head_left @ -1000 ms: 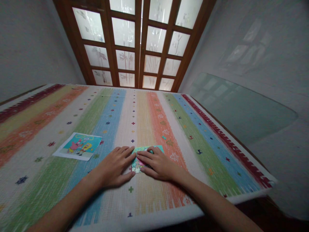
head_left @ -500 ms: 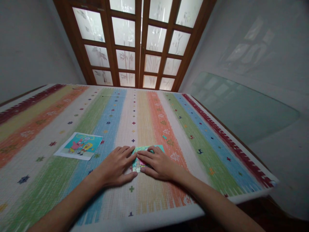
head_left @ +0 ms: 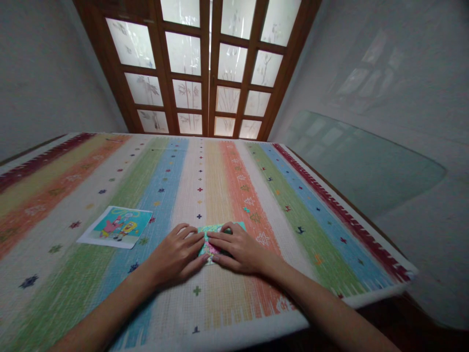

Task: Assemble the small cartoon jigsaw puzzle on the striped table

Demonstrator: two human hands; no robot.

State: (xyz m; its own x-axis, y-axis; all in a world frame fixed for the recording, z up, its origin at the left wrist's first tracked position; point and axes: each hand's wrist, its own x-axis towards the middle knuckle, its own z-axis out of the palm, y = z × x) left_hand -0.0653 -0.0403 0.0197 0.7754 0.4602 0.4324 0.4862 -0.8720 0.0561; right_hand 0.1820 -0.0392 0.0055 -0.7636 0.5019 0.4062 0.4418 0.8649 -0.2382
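Observation:
A small teal jigsaw puzzle (head_left: 207, 248) lies on the striped tablecloth (head_left: 234, 195) near the front middle of the table. My left hand (head_left: 176, 256) lies flat at the puzzle's left edge, fingers stretched and pressing on it. My right hand (head_left: 238, 250) rests flat over the puzzle's right part, covering most of it, fingertips meeting those of the left hand. Neither hand grips anything.
A printed cartoon picture (head_left: 117, 227) lies on the cloth to the left of my hands. The table's right edge (head_left: 366, 230) runs beside a grey wall. A wooden door with frosted glass panes (head_left: 205, 63) stands behind the table's far end.
Both hands stay pressed on the puzzle. The view has shifted slightly, so the hands and picture sit a little lower in the frame.

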